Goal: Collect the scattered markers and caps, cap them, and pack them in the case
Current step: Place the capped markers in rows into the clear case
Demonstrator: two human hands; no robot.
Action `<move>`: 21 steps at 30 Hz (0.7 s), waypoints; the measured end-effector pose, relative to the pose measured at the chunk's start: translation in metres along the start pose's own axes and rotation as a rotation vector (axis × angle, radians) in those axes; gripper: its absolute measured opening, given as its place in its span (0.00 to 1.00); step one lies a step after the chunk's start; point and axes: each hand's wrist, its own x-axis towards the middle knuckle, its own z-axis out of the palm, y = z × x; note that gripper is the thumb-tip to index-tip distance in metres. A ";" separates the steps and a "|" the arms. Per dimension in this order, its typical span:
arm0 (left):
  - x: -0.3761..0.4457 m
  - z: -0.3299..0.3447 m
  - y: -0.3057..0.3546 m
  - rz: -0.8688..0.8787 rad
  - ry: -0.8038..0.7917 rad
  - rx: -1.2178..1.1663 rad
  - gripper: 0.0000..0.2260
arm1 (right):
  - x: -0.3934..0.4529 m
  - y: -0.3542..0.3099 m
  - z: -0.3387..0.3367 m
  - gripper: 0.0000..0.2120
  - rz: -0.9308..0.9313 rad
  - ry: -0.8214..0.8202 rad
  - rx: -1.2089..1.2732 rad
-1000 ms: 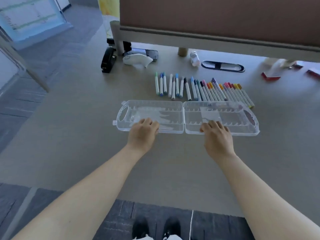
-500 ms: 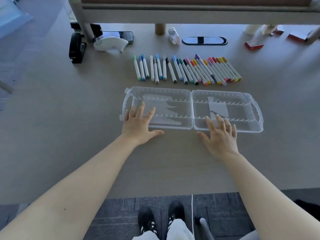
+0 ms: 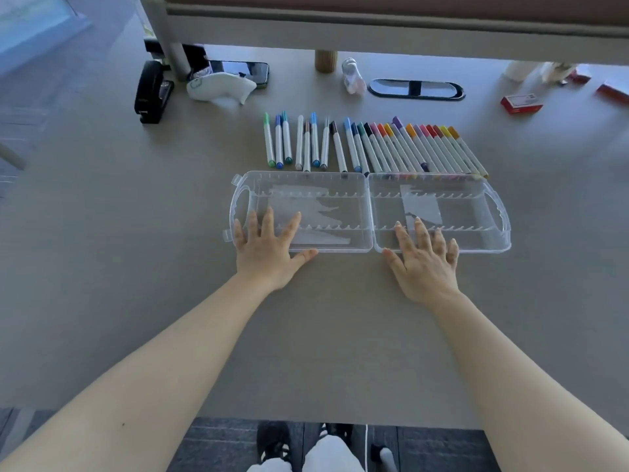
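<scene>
Head camera view looked down on a grey tabletop [image 3: 102,267] with two bare forearms reaching forward. At far left, near the back edge, a black stapler [image 3: 152,92] lay beside a white fabric pouch [image 3: 220,87], with a dark smartphone [image 3: 243,70] just behind the pouch. Moving right, a row of capped white-barrelled markers with coloured caps [image 3: 371,146] lay side by side; the left ones were loosely spaced, the right ones packed close and slanted. Just in front of the row, a clear plastic hinged case [image 3: 371,185] lay opened flat, both halves empty. The left hand [image 3: 267,248] lay palm down on the near edge of the case's left half, fingers [image 3: 269,219] spread apart and holding nothing. The right hand [image 3: 423,264] lay the same way on the near edge of the right half, fingers [image 3: 420,233] spread apart, also holding nothing. Behind the markers sat a black oval cable grommet [image 3: 417,88] set into the tabletop. At far right, a small red and white box [image 3: 520,103] lay well apart from the case.
</scene>
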 end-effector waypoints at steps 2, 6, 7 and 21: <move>0.008 -0.003 0.001 -0.008 0.009 -0.002 0.31 | 0.008 0.001 -0.005 0.27 -0.016 -0.010 0.011; 0.020 -0.009 0.001 -0.021 0.003 -0.011 0.31 | 0.020 0.002 -0.012 0.27 -0.039 -0.014 0.006; 0.022 -0.011 0.001 -0.024 0.002 -0.013 0.31 | 0.022 0.002 -0.013 0.27 -0.044 -0.012 0.004; 0.052 -0.048 -0.040 0.127 0.016 -0.119 0.34 | 0.055 -0.024 -0.049 0.23 0.006 0.205 0.049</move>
